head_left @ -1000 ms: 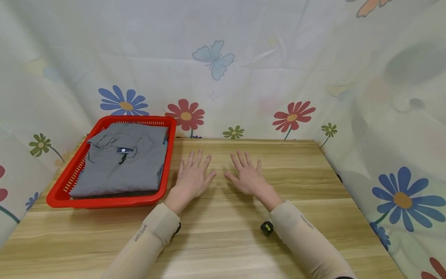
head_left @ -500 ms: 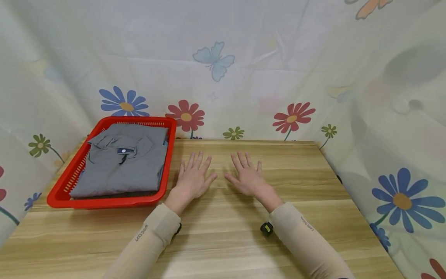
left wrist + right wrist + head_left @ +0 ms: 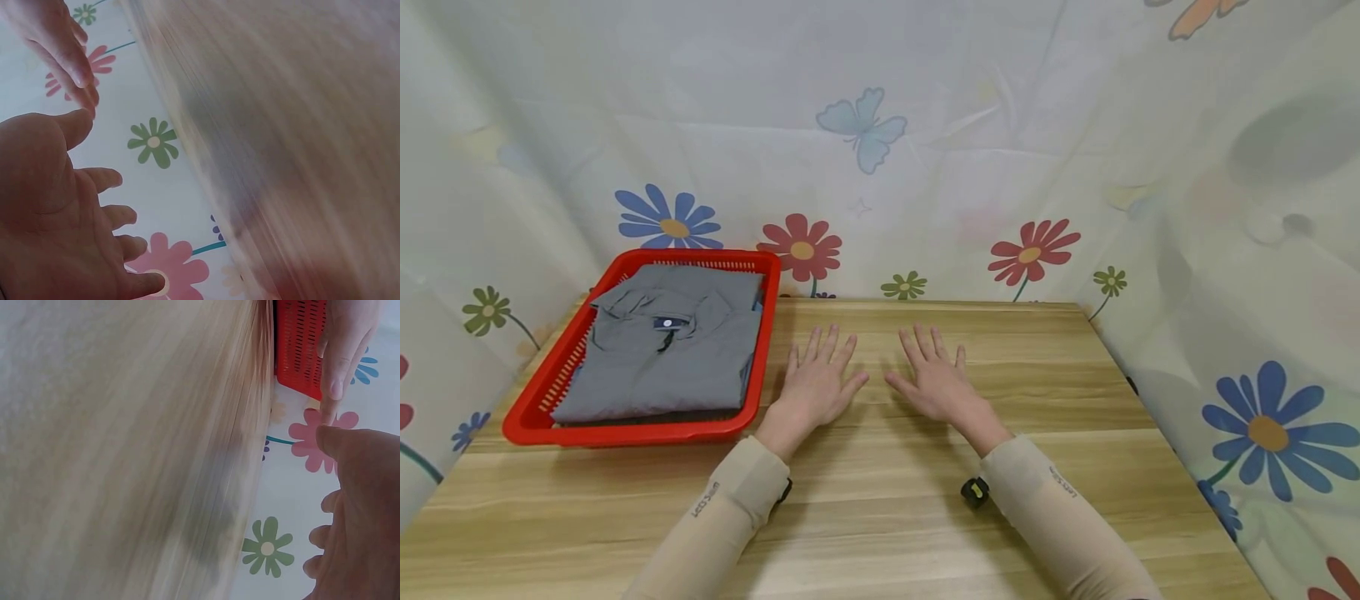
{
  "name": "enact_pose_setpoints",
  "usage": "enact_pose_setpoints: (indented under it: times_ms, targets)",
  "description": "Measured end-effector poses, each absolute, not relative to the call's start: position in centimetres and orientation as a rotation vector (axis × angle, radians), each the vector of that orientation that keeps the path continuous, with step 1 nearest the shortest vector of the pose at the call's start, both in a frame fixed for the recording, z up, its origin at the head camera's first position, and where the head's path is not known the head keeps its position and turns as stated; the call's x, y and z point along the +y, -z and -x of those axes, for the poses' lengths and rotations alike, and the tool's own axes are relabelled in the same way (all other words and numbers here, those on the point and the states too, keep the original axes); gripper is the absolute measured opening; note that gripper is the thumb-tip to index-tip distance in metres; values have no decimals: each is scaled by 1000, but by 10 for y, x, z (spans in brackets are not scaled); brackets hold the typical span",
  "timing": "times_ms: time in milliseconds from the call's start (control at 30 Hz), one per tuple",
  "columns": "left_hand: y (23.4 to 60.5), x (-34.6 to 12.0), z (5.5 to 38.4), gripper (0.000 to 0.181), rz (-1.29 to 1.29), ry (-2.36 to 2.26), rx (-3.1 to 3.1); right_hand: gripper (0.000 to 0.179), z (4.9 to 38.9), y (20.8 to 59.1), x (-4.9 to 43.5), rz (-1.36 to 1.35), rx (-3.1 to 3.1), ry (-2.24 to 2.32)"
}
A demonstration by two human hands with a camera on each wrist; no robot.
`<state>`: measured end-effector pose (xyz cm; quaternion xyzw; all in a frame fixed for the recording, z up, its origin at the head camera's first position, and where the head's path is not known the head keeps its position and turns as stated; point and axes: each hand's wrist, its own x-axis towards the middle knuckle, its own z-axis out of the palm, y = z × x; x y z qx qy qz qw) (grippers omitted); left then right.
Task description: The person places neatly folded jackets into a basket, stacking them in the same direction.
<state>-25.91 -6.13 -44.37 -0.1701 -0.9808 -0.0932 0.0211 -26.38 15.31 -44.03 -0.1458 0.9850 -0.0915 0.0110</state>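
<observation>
My left hand [image 3: 814, 385] is palm down over the wooden table [image 3: 880, 517], fingers spread and holding nothing. To its right, my right hand [image 3: 936, 385] mirrors it, also palm down with straight, spread fingers. The thumbs point toward each other with a gap between them. Left of my left hand stands a red plastic basket [image 3: 765, 333] with slotted sides. Inside it lies a folded grey garment [image 3: 662, 375] with its collar and a dark label facing up. In the left wrist view, the left palm [image 3: 37, 194] shows bare.
A pale curtain [image 3: 970, 150] printed with flowers and butterflies hangs behind the table and along both sides. The table's far edge [image 3: 985, 302] runs just beyond the fingertips. Beige sleeves [image 3: 1067, 525] cover the forearms, and a small black device [image 3: 975, 492] sits at the right wrist.
</observation>
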Motion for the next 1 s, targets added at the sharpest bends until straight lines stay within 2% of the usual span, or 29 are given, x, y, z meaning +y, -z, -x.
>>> enact_pose_setpoints:
  times_ms: [1000]
  targets:
    - [443,-61,260,70,531,305,-3060,78,260,439,157,463,3058,241]
